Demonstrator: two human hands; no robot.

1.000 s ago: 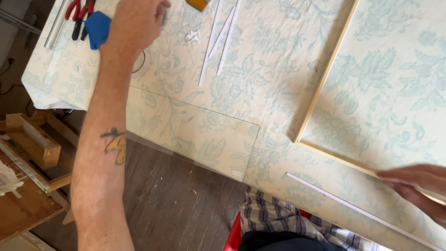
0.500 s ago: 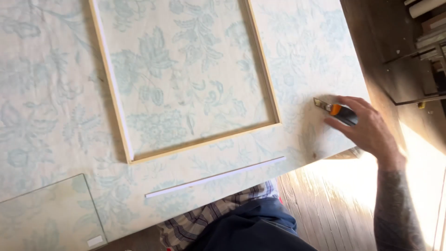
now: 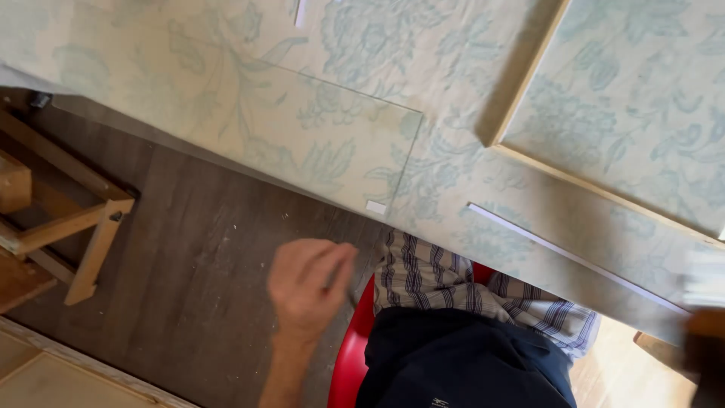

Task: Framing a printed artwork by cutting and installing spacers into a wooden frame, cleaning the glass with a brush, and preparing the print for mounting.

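Hanging below the desk (image 3: 226, 106) edge, the left hand (image 3: 306, 291) curls its fingers (image 3: 336, 264) loosely, grasping nothing, just under the glass pane (image 3: 302, 128) corner that overhangs the edge. Right of that pane lie a wooden frame (image 3: 521, 98) and white strip (image 3: 574, 257). Right hand blurred; cannot tell.

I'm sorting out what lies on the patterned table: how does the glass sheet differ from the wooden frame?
The glass sheet is clear, so the floral cloth shows through it; the wooden frame is pale, opaque strip wood around an open middle. The glass sheet juts past the table edge, while the wooden frame, as far as the view shows it, lies on the table. The glass sheet's corner bears a small white tag; the wooden frame shows none. Both lie flat.
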